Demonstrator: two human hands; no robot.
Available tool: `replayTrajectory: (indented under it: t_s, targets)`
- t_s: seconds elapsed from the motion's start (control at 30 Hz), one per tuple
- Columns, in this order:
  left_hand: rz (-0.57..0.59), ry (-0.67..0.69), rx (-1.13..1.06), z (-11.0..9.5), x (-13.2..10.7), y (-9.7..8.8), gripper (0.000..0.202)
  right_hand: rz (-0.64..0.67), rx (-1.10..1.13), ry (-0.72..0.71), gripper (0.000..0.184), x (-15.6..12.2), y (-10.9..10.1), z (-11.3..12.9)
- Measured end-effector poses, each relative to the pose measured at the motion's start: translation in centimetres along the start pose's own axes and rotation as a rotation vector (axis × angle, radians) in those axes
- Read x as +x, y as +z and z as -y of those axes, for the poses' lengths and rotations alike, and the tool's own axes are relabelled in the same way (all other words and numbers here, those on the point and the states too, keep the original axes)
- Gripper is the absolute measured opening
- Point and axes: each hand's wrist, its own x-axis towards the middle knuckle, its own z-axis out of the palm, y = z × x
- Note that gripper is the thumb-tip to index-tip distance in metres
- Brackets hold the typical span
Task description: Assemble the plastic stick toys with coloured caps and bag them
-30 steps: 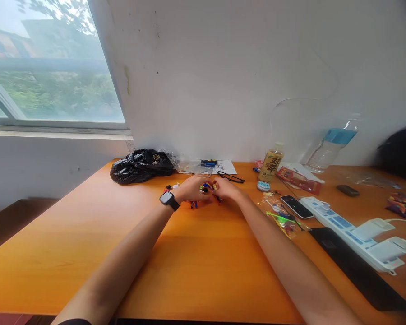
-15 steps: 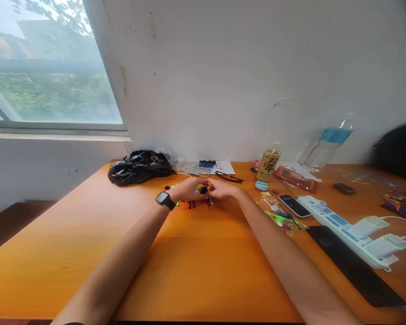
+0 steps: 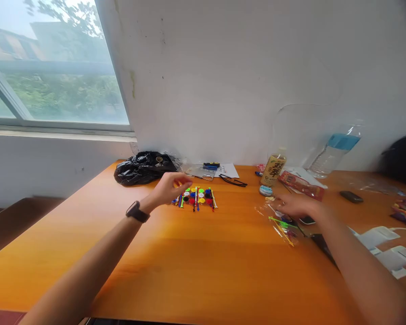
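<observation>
A small grid of coloured round discs and thin coloured sticks (image 3: 196, 197) lies on the orange table (image 3: 196, 257). My left hand (image 3: 171, 186), a dark watch on its wrist, hovers just left of the grid with fingers loosely curled and nothing seen in them. Off to the right, my right hand (image 3: 296, 206) is blurred, over a clear plastic bag of coloured sticks (image 3: 282, 224) and a phone (image 3: 307, 220). Its fingers look stretched toward the bag; whether they hold anything is unclear.
A black plastic bag (image 3: 142, 167), papers, glasses (image 3: 233, 181), a tea bottle (image 3: 272, 171) and a large water bottle (image 3: 334, 153) stand along the wall. A red packet (image 3: 301, 185), a white power strip with chargers (image 3: 389, 246) and a dark tablet lie at right.
Both hands were together over the coloured pieces. They have parted: the left drew back left, the right swung right to the plastic bag. The grid of discs and sticks is now uncovered.
</observation>
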Motion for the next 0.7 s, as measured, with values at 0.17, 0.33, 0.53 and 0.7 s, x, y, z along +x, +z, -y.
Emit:
replayTrajectory:
  t_s: [0.17, 0.33, 0.53, 0.7]
  targets:
    - [0.264, -0.061, -0.043, -1.3, -5.8, 1.6, 0.023, 0.057, 0.064, 0.064, 0.023, -1.8, 2.1, -0.3]
    - [0.441, -0.191, -0.173, -2.4, -8.7, 3.3, 0.025, 0.198, 0.444, -0.007, 0.023, -4.2, 1.4, 1.5]
    - [0.354, -0.55, -0.811, -5.6, -7.6, 7.4, 0.07, 0.265, 1.109, -0.119, 0.036, -7.1, 0.0, 7.9]
    - [0.221, -0.733, -1.228, -7.9, -5.0, 10.8, 0.069, 0.218, 1.573, -0.139, 0.03, -7.1, 3.3, 12.0]
